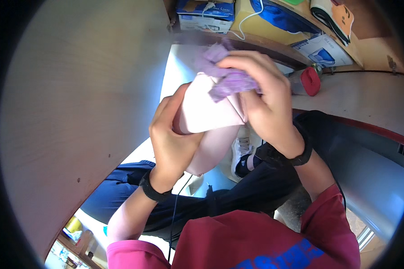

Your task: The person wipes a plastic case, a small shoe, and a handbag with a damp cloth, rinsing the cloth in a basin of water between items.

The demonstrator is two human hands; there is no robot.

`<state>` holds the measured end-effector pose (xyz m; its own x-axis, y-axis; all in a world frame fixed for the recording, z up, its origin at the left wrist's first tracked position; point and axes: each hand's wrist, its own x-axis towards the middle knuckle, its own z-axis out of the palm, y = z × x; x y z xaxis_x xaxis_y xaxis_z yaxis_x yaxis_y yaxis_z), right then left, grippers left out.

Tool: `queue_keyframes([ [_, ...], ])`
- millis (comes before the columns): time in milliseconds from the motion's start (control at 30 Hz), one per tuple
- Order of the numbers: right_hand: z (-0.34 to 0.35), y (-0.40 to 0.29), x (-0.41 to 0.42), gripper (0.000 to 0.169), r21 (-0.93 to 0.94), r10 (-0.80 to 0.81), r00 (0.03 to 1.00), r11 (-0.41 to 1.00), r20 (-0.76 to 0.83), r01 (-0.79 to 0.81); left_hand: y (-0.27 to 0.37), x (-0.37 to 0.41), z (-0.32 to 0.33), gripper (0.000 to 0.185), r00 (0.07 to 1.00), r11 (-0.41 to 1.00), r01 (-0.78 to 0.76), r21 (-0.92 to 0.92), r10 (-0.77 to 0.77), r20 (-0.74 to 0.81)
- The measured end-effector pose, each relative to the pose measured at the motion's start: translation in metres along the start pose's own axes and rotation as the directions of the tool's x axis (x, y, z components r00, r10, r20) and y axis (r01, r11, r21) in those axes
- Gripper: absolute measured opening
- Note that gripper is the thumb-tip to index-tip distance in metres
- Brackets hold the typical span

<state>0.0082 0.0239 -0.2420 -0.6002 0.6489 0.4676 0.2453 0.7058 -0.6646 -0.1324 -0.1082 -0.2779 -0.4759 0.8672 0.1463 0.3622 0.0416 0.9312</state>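
A pale pink item (210,106) with a smooth, leather-like surface and a folded edge is held up in front of me; its exact kind I cannot tell. My left hand (175,131) grips its left side, thumb across the lower front. In my right hand (265,97) is a crumpled purple cloth (234,82), pressed against the item's upper right part. The cloth is partly blurred at its top. Below the bright face, a rounded pink part (215,149) of the item hangs down over my lap.
A large wooden panel (84,87) stands close on the left. Cardboard boxes (205,22) and a white cable (244,27) lie on the shelf ahead. A red-ended roll (310,81) is at the right, above a grey-blue surface (370,168). A sneaker (239,153) shows below.
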Motion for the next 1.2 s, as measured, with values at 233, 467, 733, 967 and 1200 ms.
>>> queue_keyframes([
  [233,0.021,-0.003,-0.02,0.035,0.067,-0.152,0.937,0.988,0.315,0.138,-0.022,0.013,0.003,0.059,0.959,0.943,0.282,-0.175,-0.274,0.069],
  [467,0.02,0.035,-0.008,0.039,0.007,-0.061,0.979,0.998,0.195,0.061,-0.027,0.009,0.017,0.058,0.963,0.955,0.265,-0.132,-0.257,0.076],
  [733,0.038,0.02,-0.033,0.025,-0.005,-0.211,0.9,0.973,0.381,0.231,-0.047,0.008,0.009,0.049,0.906,0.861,0.42,-0.287,-0.383,0.177],
  [967,0.006,0.062,-0.014,0.032,-0.23,0.145,0.963,0.969,0.226,-0.092,-0.048,0.012,0.006,0.053,0.882,0.83,0.471,-0.298,-0.44,0.168],
  [1200,0.012,0.044,-0.013,0.037,0.059,-0.04,0.966,0.998,0.257,0.025,-0.045,0.012,0.014,0.056,0.869,0.719,0.482,-0.501,-0.464,0.171],
])
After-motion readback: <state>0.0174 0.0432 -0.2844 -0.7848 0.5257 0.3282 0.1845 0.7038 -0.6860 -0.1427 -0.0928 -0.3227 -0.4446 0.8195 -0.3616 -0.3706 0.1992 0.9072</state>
